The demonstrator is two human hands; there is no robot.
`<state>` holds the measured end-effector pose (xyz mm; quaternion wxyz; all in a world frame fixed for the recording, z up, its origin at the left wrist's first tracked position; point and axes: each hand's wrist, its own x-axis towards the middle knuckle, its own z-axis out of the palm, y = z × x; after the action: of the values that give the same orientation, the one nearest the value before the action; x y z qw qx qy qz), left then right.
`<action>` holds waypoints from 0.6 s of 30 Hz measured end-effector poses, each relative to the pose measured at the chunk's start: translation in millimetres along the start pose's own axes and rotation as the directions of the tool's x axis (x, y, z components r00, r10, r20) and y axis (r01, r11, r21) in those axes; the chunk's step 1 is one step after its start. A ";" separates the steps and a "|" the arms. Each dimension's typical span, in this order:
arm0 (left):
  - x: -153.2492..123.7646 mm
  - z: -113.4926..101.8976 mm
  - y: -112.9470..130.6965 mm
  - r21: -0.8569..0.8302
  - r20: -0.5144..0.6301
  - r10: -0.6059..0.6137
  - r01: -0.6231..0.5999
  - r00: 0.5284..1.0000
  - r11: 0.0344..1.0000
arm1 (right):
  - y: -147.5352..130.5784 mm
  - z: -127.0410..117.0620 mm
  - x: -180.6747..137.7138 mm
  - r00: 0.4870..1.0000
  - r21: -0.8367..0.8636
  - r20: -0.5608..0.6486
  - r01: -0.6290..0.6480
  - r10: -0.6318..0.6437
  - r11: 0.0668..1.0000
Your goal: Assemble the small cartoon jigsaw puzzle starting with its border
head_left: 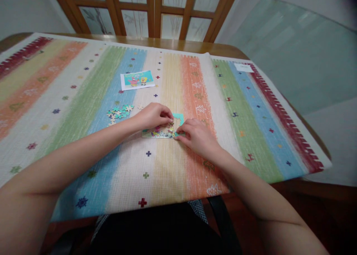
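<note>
A small jigsaw puzzle (164, 133) lies in a shallow frame on the table, with colourful pieces along its lower part and a teal strip at its upper right. Bare wooden backing shows in its upper middle. Over it, my left hand (156, 115) is closed in a pinch on a small jigsaw piece (172, 123). My right hand (195, 133) grips the frame's lower right edge between thumb and fingers. Left of the frame is a pile of loose jigsaw pieces (119, 112), teal and plain wood coloured. My left hand partly hides the frame.
Beyond the pile lies a printed cartoon picture card (138, 80). A striped tablecloth (134, 173) covers the table, and a small white paper (243, 67) rests near its far right corner. Wooden doors with glass panes (136, 22) stand behind the table.
</note>
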<state>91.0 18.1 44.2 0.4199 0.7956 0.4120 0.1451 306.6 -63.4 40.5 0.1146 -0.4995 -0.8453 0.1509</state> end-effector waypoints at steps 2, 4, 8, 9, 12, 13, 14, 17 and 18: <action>1.8 0.5 1.9 0.044 0.008 -0.008 0.008 1.000 0.999 | -1.4 0.3 1.0 1.000 0.082 -0.007 -0.024 0.024 0.996; 3.1 0.7 3.3 0.073 0.031 -0.021 0.019 0.999 0.997 | -2.1 0.2 1.4 0.998 0.174 0.021 -0.060 0.057 0.983; 4.1 -0.3 5.7 0.097 0.050 -0.029 0.024 0.998 0.995 | 4.0 -5.6 -1.1 0.987 0.373 0.093 -0.160 0.134 0.914; 4.1 -0.7 6.4 0.101 0.054 -0.027 0.022 0.998 0.995 | 7.7 -8.1 -1.9 0.983 0.414 0.095 -0.181 0.155 0.892; 3.9 -1.7 8.2 0.122 0.067 -0.021 0.012 0.998 0.992 | 22.8 -15.6 -3.1 0.972 0.476 0.066 -0.231 0.227 0.849; 3.9 -1.7 8.6 0.133 0.068 -0.020 0.011 0.997 0.991 | 28.3 -17.4 -2.9 0.967 0.469 0.053 -0.244 0.249 0.849; 4.1 -1.7 8.7 0.143 0.072 -0.022 0.011 0.997 0.990 | 33.5 -18.6 -2.4 0.962 0.447 0.046 -0.259 0.268 0.856; 5.4 -1.1 7.3 0.161 0.077 -0.022 0.009 0.997 0.987 | 43.6 -19.0 -0.5 0.957 0.296 0.049 -0.288 0.286 0.911; 6.0 -0.8 6.5 0.160 0.078 -0.017 0.005 0.997 0.987 | 44.1 -18.4 -0.2 0.959 0.224 0.025 -0.281 0.282 0.933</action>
<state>97.7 21.2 49.1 0.3715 0.8295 0.4097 0.0776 348.7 -40.9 41.2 0.1510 -0.5998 -0.7421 0.2585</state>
